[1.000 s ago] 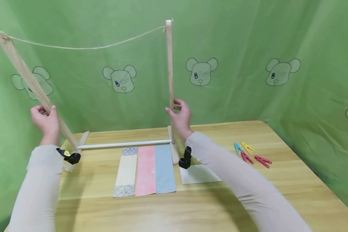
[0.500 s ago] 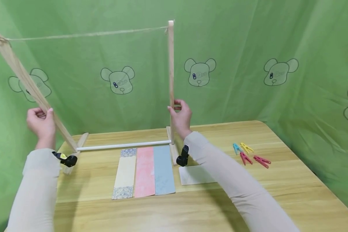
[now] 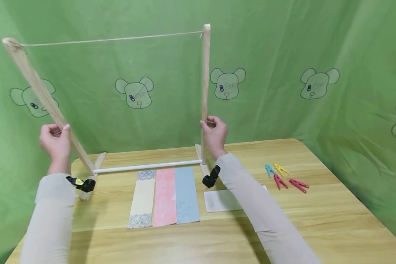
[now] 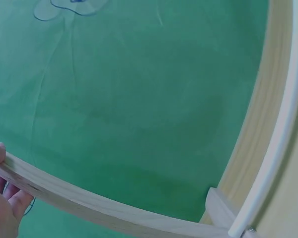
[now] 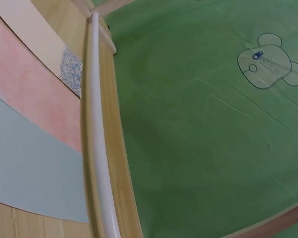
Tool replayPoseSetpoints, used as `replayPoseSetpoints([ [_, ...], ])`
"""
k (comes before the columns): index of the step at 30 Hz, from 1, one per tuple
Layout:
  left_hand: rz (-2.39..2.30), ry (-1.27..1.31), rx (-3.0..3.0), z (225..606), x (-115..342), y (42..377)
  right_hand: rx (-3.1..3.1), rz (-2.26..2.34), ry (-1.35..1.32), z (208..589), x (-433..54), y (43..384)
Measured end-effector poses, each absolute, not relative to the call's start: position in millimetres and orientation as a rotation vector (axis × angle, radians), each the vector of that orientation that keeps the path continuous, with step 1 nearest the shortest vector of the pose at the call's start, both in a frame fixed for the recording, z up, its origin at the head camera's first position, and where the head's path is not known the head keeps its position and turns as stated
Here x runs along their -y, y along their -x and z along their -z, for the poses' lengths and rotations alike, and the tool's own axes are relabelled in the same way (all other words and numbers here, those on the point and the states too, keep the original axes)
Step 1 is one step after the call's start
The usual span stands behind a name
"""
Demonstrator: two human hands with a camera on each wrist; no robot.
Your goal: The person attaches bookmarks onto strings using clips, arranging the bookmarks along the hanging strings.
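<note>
A wooden stand has two uprights joined by a white rod low down and a string stretched nearly straight between their tops. My left hand grips the left upright at its lower part, thumb in front. The same grip shows in the left wrist view, where fingers wrap under the wood. My right hand pinches the right upright between thumb and fingers. In the right wrist view only a bit of that hand shows at the edge.
Before the rod lie a cream strip with blue patterned ends, a pink strip and a blue-grey strip. A white paper sits partly under the right sleeve. Several clothespins, including a yellow clothespin, lie right. A green curtain hangs behind.
The string has gone from sagging to nearly straight. Over the last half second both hands and the stand have shifted right, uncovering more of the white paper.
</note>
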State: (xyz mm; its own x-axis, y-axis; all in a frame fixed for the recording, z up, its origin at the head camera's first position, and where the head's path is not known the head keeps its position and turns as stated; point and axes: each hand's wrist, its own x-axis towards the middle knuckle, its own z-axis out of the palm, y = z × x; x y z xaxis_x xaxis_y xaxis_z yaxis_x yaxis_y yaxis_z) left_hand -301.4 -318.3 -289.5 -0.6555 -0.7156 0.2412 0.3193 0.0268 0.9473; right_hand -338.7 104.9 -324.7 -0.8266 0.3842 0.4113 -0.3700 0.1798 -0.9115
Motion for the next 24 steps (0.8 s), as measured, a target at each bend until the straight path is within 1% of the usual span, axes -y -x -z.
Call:
replayPoseSetpoints([
  [11, 1.823, -0.387, 1.387, 289, 291, 303, 1.806, -1.743, 0.027, 322, -132, 339],
  [24, 1.733, -0.329, 1.319, 303, 265, 312, 1.774, -1.772, 0.093, 322, -167, 337],
])
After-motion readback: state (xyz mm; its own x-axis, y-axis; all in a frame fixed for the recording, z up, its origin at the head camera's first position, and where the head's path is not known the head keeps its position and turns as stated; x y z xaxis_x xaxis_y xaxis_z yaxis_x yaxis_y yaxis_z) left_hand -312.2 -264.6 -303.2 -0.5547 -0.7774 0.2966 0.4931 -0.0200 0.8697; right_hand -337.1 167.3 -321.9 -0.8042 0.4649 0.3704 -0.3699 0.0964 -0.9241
